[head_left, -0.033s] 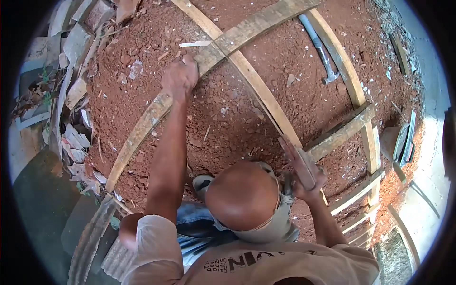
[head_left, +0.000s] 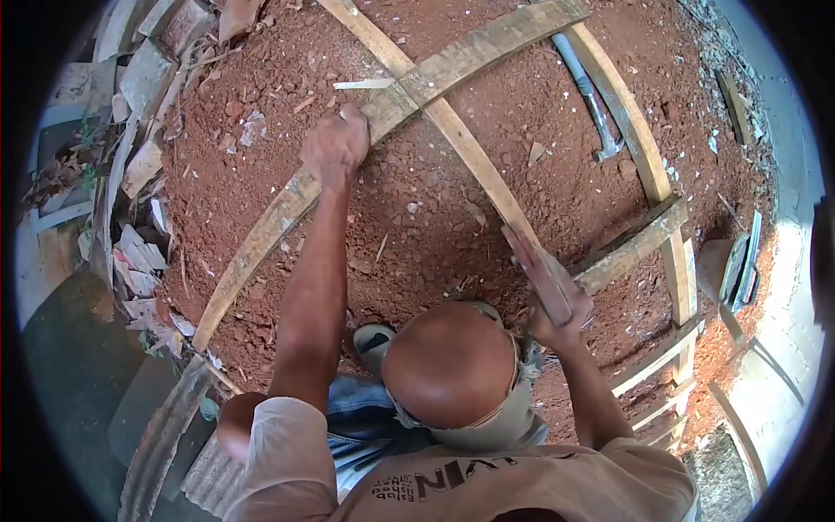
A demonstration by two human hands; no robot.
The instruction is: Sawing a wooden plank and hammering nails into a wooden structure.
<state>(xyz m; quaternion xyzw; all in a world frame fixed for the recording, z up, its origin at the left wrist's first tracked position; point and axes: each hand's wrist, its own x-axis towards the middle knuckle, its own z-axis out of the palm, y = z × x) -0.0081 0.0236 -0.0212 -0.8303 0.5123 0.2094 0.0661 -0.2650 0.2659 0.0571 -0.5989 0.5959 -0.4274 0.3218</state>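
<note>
Head: hammer (head_left: 588, 90) beyond right hand (head_left: 562, 315)

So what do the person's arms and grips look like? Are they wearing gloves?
No gloves! The left grip and right grip are bare hands with ordinary fingers. No watch or bracelet shows on the wrists. The pale beige T-shirt has short sleeves, leaving the forearms uncovered.

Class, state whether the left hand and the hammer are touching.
Apart. The head view shows a wide gap: the left hand is on the long plank, the hammer lies farther right.
</note>
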